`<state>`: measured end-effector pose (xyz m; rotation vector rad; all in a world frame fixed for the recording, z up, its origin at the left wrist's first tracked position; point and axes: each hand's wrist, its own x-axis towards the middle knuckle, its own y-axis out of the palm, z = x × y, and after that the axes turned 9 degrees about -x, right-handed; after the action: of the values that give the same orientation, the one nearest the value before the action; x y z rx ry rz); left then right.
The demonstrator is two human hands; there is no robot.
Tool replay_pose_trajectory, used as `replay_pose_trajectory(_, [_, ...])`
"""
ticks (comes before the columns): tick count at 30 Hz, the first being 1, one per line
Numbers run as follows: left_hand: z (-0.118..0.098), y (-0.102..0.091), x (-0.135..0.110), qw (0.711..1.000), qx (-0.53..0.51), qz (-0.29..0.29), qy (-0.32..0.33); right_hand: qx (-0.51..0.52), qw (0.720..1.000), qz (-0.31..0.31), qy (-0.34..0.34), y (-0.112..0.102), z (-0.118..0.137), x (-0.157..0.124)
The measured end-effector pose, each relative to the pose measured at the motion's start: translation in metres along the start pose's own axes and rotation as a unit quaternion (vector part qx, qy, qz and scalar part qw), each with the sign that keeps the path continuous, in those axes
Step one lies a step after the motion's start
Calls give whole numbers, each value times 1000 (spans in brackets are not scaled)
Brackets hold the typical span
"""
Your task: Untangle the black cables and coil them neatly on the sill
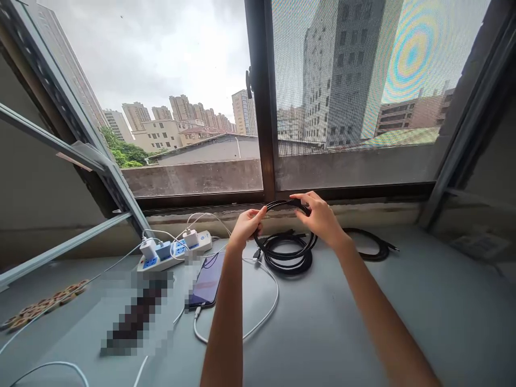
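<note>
A coil of black cable [284, 256] is held up in front of the window, its lower edge hanging over a second black cable coil [290, 270] that lies on the grey table. On the held coil's left side, my left hand [246, 228] pinches the strands between thumb and fingers. My right hand [320, 219] is curved around the upper right of the same coil, thumb below and fingers above. A dark cable plug [257, 255] shows beside the lying coil, near a white cable.
Another black cable [379, 255] lies looped to the right. On the left are a phone [206, 282] with a white charging cable, a power strip [177, 250] with plugged-in chargers, and a wooden beaded item [44, 306]. A metal frame [121, 188] stands by the window.
</note>
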<state>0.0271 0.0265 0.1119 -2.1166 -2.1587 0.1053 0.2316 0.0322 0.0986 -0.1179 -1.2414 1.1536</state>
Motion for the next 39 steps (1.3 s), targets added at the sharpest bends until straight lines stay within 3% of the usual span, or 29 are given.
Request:
replay_pose_trajectory(4, [18, -3, 11, 999, 29, -29, -5, 8, 997, 59, 54, 25, -17, 0])
replay_pose_trajectory(10, [37, -5, 20, 996, 80, -24, -43, -24, 987, 123, 99, 66, -38, -9])
replay_pose_trajectory(18, [73, 6, 39, 979, 173, -40, -97, -91, 969, 186, 131, 95, -55, -24])
replay_pose_trajectory(23, [83, 10, 41, 977, 180, -10, -110, -109, 962, 208, 142, 101, -63, -29])
replay_pose_trajectory(28, [82, 3, 44, 982, 176, -28, -63, -108, 963, 198, 150, 97, -65, -24])
replay_pose_trajectory(34, [89, -8, 48, 980, 184, -57, -53, -97, 962, 213, 142, 104, -69, -31])
replay_pose_trajectory(39, [85, -7, 48, 985, 159, -63, -28, -92, 964, 213, 131, 109, -70, -34])
